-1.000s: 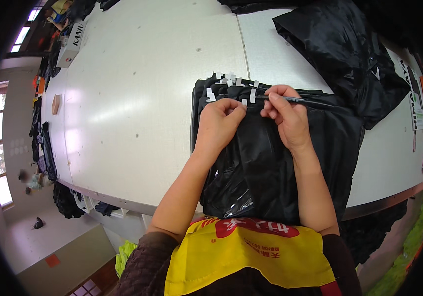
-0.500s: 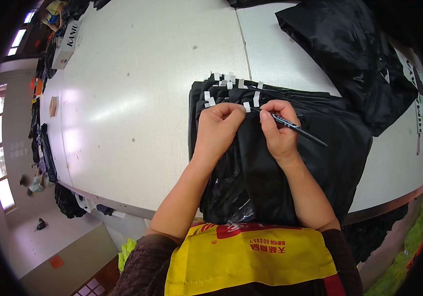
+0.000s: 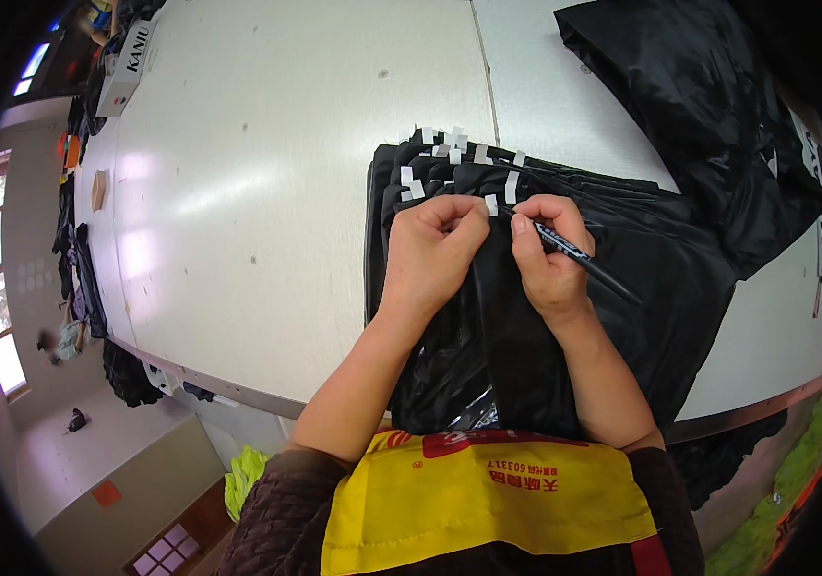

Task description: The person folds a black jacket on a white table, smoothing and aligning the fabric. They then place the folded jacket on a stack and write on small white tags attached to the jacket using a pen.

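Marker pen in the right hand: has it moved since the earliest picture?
Yes. Judged against the table seam, the black marker pen has moved toward the person, its rear end most.

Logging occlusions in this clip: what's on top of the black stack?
White tags sit near the far left of the stack. The left hand pinches one; the right hand holds a pen above. Fabric directly behind both hands is covered.
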